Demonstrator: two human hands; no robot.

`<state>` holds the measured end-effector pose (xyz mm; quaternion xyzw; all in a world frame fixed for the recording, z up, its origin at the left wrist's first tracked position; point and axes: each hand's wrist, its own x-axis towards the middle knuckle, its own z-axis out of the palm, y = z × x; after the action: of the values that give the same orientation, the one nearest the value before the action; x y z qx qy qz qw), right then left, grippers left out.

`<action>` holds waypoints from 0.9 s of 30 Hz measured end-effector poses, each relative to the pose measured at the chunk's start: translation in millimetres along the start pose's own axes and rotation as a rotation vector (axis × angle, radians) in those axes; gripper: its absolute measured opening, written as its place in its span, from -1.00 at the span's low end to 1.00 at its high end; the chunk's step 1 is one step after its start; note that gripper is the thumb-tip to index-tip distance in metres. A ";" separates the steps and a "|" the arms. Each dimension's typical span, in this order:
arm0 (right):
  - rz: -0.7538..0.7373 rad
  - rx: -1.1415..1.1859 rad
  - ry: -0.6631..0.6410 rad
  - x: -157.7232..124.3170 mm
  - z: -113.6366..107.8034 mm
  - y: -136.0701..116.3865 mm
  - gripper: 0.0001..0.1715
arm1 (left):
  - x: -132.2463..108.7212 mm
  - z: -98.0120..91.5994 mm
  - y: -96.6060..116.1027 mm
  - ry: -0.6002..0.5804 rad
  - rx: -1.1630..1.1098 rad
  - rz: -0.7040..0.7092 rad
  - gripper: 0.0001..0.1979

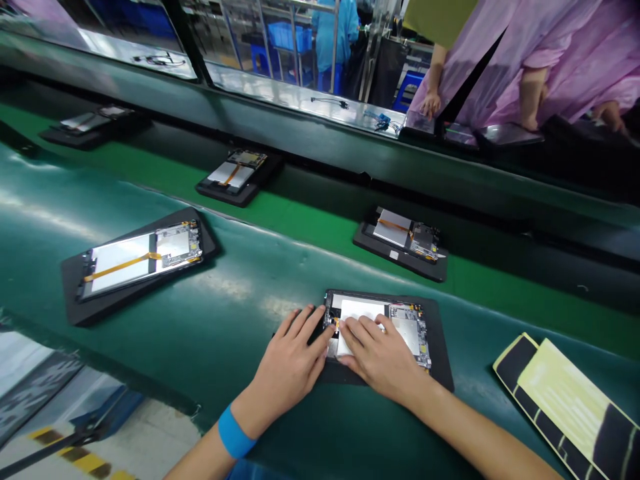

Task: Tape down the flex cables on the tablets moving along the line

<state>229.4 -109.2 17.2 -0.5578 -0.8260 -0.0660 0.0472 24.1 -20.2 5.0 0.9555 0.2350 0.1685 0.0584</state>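
Observation:
An opened tablet with a silver battery and circuit board lies on a black pad on the dark green bench in front of me. My left hand rests flat at the tablet's left end, fingers stretched toward a small orange flex cable. My right hand lies over the tablet's lower left part, fingers spread and pressing near the same cable. Neither hand holds anything that I can see. A blue band circles my left wrist.
Another opened tablet on a pad lies to the left. Three more tablets ride the green conveyor belt beyond. Yellow-and-black sheets lie at the right. People in pink coats work across the line.

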 end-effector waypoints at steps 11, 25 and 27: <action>0.062 0.086 0.047 2.3 -0.2 8.7 -0.59 | 1.9 0.1 -3.4 -0.047 -0.010 0.030 -0.57; 0.273 0.615 0.319 10.8 -19.7 -1.1 -0.79 | 7.4 -37.0 -2.0 0.150 -1.229 -0.323 -0.40; 0.334 0.788 0.316 17.9 -21.2 -10.3 -0.81 | 10.1 -42.0 0.9 0.194 -1.271 -0.423 -0.37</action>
<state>213.3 -100.1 40.2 -0.6061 -0.6694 0.1776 0.3911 18.2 -14.8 47.5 0.6494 0.2763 0.3438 0.6195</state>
